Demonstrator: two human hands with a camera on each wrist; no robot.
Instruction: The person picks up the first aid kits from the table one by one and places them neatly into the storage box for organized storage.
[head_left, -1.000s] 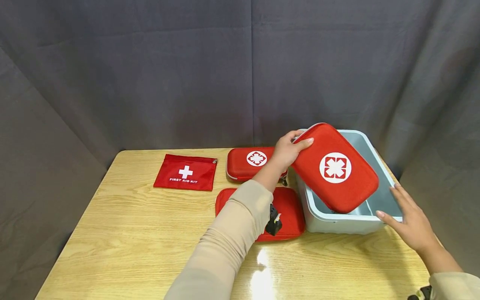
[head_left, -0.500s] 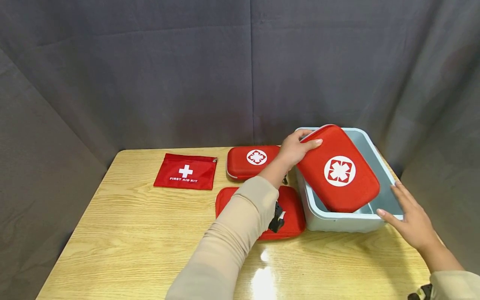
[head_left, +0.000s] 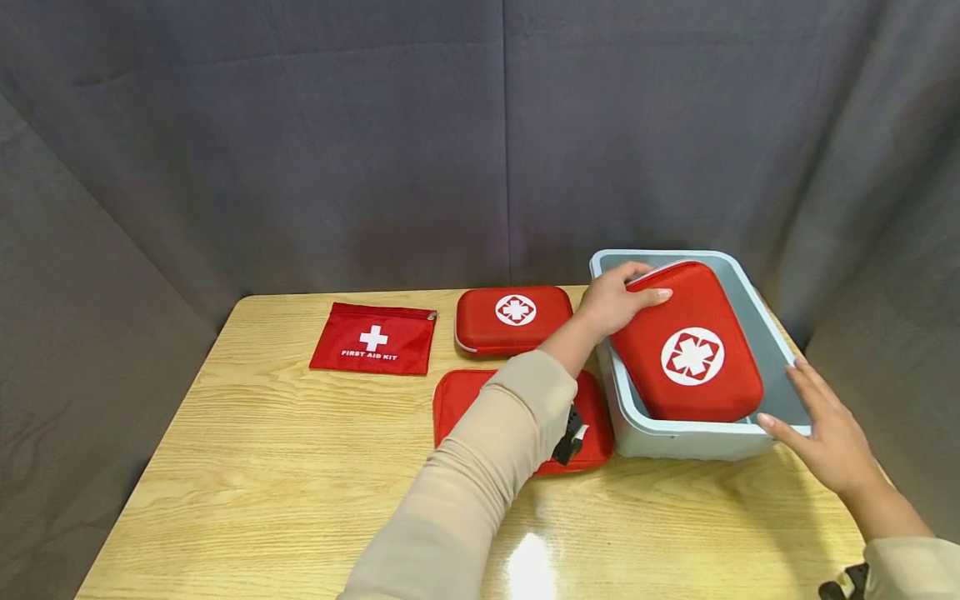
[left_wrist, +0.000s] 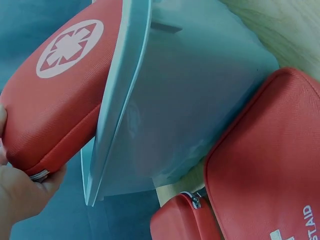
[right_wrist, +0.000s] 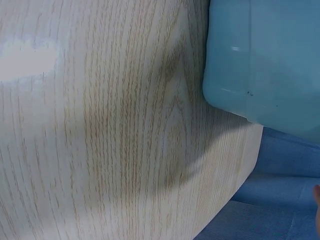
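Note:
My left hand [head_left: 615, 302] grips the upper left corner of a large red first aid case [head_left: 701, 367], thumb on its front face. The case is tilted, its lower part inside a light blue plastic bin [head_left: 693, 448]. In the left wrist view the zipped edge of the first aid case [left_wrist: 55, 90] rises past the bin's rim [left_wrist: 125, 85]. At the bin's front right corner my right hand [head_left: 828, 437] rests with spread fingers, thumb on the front rim and fingers along the right side. Only a fingertip of it shows in the right wrist view.
A flat red first aid case [head_left: 465, 400] lies left of the bin, partly under my left forearm. Behind it sits a smaller red case [head_left: 480, 321]. Further left is a red zip pouch [head_left: 371, 342] marked FIRST AID KIT. A grey curtain [head_left: 375, 150] hangs behind the table [head_left: 262, 467].
The large first aid case, held by my left hand, has moved right and lower into the bin. My right hand has stayed at the bin's corner.

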